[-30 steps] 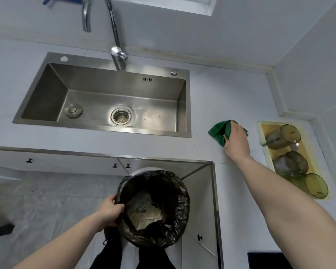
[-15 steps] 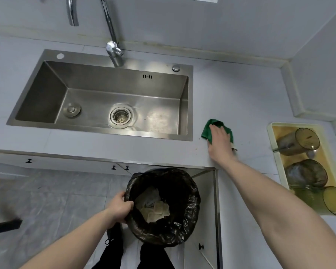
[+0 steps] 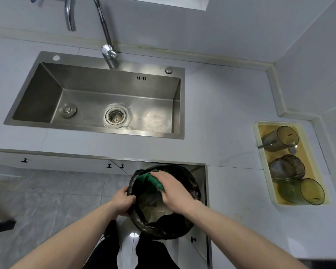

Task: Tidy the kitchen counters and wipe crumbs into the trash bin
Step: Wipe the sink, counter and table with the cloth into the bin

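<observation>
A round trash bin [image 3: 163,228] lined with a black bag sits just below the front edge of the grey counter [image 3: 231,117]. My left hand [image 3: 122,202] grips the bin's left rim. My right hand [image 3: 173,189] is over the bin's opening, pressing a green cloth [image 3: 149,179] against the far rim. Paper scraps lie at the bottom of the bin.
A steel sink [image 3: 97,98] with a tall faucet [image 3: 105,35] is set in the counter on the left. At the right, a yellowish tray [image 3: 260,144] holds three tinted glass cups lying on their sides. Cabinet doors and tiled floor are below.
My right hand dragged the green cloth across the counter from beside the tray to the front edge and over the bin. My left hand kept hold of the bin's rim.
</observation>
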`<act>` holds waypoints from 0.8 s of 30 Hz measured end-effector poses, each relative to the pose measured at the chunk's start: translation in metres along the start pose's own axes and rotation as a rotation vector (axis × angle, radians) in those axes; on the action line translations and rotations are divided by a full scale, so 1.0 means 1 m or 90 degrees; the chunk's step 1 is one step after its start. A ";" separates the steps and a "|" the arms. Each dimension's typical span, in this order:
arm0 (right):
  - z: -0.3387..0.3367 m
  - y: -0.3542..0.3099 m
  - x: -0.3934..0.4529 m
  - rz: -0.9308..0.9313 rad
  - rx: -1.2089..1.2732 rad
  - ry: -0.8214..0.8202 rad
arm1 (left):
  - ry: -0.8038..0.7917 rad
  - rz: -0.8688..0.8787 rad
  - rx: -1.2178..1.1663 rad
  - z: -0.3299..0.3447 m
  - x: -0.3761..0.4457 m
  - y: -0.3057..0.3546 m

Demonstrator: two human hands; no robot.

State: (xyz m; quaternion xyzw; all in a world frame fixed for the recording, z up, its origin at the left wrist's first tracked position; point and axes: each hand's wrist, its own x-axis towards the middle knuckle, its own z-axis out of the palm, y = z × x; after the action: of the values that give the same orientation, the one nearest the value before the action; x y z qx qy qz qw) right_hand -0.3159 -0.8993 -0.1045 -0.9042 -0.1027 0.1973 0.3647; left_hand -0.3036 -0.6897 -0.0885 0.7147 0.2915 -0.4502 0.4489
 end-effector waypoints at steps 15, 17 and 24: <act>-0.203 0.078 -0.036 0.203 -0.038 0.426 | -0.008 0.026 0.070 0.014 -0.007 0.014; -0.217 0.103 -0.026 0.246 -0.064 0.415 | 0.005 0.030 0.071 0.018 -0.003 0.013; -0.206 0.172 -0.005 0.399 -0.049 0.298 | 0.033 0.053 0.072 0.032 0.013 0.009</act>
State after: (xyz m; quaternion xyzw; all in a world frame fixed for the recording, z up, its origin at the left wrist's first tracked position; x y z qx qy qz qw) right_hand -0.2240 -1.1506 -0.0882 -0.9255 0.2566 0.0833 0.2659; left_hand -0.3030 -0.7227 -0.1025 0.7619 0.2470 -0.4282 0.4185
